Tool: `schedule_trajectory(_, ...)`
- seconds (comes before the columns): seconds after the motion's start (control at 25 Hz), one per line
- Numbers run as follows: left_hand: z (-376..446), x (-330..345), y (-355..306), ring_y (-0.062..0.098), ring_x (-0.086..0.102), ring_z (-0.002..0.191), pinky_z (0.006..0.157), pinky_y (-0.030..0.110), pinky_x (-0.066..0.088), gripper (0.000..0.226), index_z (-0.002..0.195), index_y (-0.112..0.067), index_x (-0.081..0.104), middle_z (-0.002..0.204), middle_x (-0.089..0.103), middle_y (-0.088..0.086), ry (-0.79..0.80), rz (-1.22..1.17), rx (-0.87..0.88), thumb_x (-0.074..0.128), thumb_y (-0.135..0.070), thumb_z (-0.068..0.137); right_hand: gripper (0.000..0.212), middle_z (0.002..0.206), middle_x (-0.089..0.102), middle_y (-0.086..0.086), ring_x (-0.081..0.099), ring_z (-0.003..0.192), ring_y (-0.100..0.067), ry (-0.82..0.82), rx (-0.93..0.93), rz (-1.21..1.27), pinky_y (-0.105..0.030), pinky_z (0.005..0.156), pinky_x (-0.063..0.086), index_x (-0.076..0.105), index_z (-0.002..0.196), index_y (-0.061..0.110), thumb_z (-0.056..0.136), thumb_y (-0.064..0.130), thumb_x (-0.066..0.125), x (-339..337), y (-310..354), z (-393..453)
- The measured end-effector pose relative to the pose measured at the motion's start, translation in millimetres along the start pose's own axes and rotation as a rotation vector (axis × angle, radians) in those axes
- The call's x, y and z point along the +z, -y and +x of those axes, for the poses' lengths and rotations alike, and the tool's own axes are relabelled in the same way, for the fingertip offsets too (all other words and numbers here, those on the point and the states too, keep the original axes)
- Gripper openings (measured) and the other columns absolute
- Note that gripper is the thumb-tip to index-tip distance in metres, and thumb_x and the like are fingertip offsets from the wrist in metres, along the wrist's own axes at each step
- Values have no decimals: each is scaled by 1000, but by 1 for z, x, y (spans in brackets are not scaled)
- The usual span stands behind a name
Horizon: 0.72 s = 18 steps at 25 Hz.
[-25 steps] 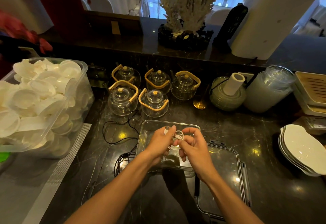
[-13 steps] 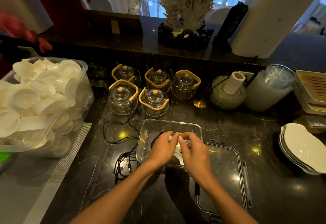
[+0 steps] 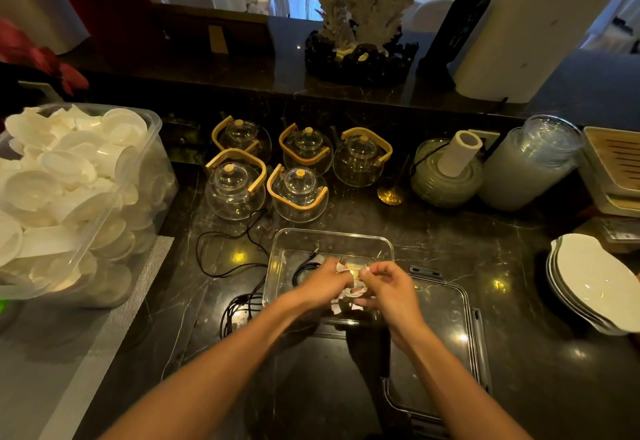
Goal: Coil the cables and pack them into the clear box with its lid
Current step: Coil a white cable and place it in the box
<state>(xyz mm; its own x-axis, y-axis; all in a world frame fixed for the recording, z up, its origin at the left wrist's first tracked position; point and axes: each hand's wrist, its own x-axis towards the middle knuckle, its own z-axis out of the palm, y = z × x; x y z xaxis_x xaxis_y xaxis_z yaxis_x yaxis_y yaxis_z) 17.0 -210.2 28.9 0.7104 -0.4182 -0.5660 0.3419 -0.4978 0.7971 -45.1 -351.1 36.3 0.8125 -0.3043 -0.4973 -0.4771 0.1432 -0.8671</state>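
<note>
Gripping a white cable (image 3: 352, 292), both hands (image 3: 360, 283) reach into the clear box (image 3: 332, 238) holding a black cable (image 3: 304, 266).

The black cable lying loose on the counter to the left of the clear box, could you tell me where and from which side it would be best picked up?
Probably at the bunched strands of the black cable beside the clear box's left wall, coming from above with the left hand. There the strands lie together, so one pinch gathers several; the wide loop farther back is a single thin strand flat on the counter.
</note>
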Motion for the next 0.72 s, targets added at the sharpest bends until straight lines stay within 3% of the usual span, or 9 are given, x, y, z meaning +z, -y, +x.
schedule_trajectory(0.12,25,-14,-6,12,54,69,59,28,44,20,111,-12,56,84,59,-1,98,220,24,59,-18,92,19,100,70,-25,68,72,-22,-59,9,-159,-30,56,59,59,111,4,96,12,68,-3,-2,23)
schedule_trajectory(0.2,41,-19,-6,16,59,71,62,31,47,10,101,-14,62,80,62,0,99,339,45,64,-12,90,23,89,72,-15,69,66,-20,-95,-45,-402,-34,53,56,56,113,11,96,19,70,0,-3,40)
schedule_trajectory(0.28,53,-18,-5,20,62,79,67,33,49,8,92,-19,62,83,64,1,23,401,43,67,-14,88,18,90,72,-6,71,77,-23,-107,-156,-737,-39,62,55,58,109,16,96,23,68,6,-2,55)
schedule_trajectory(0.44,74,-4,5,28,64,92,74,34,48,19,102,-9,62,102,69,11,-84,545,55,69,-23,90,20,111,71,-19,68,104,-39,12,-254,-1250,-44,80,52,58,113,5,93,5,58,21,4,76)
schedule_trajectory(0.6,87,8,17,37,62,109,81,36,47,29,114,-1,56,118,63,20,-160,549,36,66,-11,89,23,120,68,-19,68,110,-37,47,-216,-1447,-41,88,53,61,117,1,94,1,56,28,-1,90)
schedule_trajectory(0.72,89,12,21,36,64,106,77,37,49,24,110,-2,59,115,66,19,-295,459,49,64,-3,87,24,122,65,-19,69,110,-35,29,-217,-1482,-39,89,54,61,120,0,98,1,52,29,-7,94)
